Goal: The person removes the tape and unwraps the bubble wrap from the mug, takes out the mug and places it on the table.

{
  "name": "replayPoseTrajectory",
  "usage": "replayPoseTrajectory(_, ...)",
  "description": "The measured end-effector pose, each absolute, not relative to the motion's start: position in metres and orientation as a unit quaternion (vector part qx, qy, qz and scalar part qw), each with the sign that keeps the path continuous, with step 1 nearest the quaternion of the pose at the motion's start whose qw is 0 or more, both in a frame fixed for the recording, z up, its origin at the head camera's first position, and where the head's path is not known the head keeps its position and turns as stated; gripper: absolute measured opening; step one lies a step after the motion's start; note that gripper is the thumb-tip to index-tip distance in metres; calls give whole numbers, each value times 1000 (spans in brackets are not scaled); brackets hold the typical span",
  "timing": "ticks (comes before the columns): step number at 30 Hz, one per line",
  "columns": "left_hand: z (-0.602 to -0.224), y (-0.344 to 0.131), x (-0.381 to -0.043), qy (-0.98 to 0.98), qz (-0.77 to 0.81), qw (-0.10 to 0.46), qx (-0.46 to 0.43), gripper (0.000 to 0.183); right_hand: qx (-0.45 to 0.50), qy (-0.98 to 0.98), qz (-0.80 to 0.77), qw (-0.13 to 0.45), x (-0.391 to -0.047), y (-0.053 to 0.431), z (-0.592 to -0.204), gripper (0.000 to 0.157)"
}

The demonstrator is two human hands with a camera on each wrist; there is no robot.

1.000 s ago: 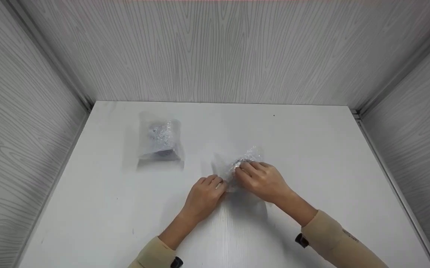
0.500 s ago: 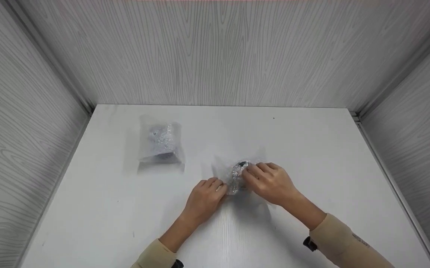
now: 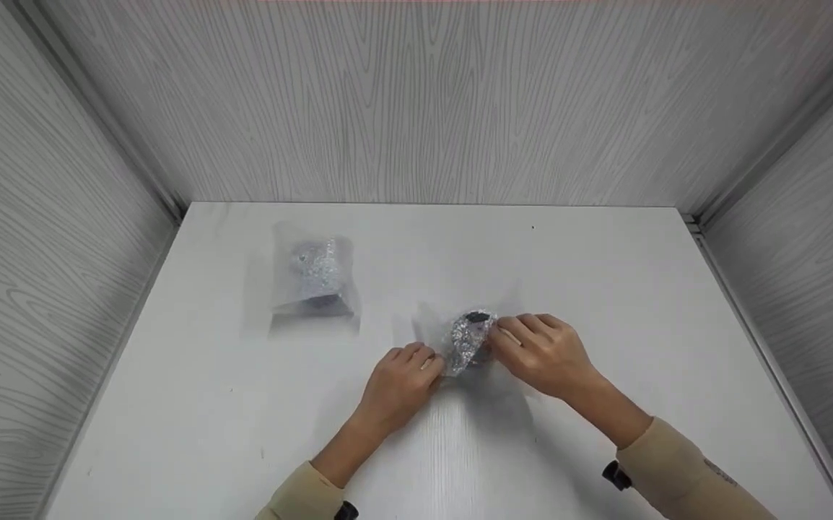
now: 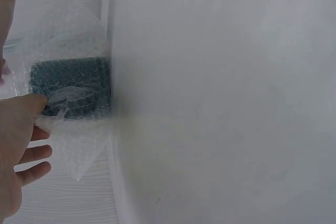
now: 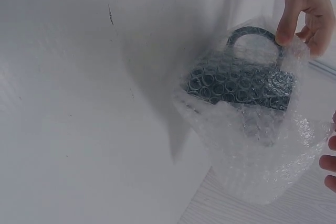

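Observation:
A clear bubble-wrap bag [image 3: 465, 341] with a dark object [image 5: 239, 85] inside is at the middle of the white table. In the right wrist view a round handle curves from that object, giving it the look of a mug. My left hand [image 3: 400, 379] pinches the bag's left edge between thumb and fingers; its other fingers spread loosely in the left wrist view. At the right side, my right hand [image 3: 541, 352] grips the bubble wrap with curled fingers; only its fingertips show at the edge of the right wrist view.
A second wrapped packet [image 3: 315, 273], with something dark at its near end, lies at the table's back left. Wood-grain panels [image 3: 416, 101] enclose the table [image 3: 604, 274] at the back and both sides.
My right hand has moved to the right across the bag, uncovering the dark top of the wrapped object. My left hand stays at the bag's left edge.

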State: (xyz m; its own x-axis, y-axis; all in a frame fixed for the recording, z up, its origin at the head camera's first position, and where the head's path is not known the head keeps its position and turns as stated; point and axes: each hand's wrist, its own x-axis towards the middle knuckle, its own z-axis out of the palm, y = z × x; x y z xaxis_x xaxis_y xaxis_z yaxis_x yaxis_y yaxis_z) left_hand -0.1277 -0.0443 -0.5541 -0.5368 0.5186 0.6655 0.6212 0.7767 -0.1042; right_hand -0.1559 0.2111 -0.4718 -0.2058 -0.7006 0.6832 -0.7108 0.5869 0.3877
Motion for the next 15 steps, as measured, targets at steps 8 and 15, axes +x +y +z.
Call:
replayPoseTrajectory(8,-554,-44,-128,-873,-65,356,-327,16,439,-768,18,466,-155,222,-469,17)
replayPoseTrajectory(15,-556,-44,-129,-872,-67,358,-327,15,429,-767,14,477,-153,230,-469,17)
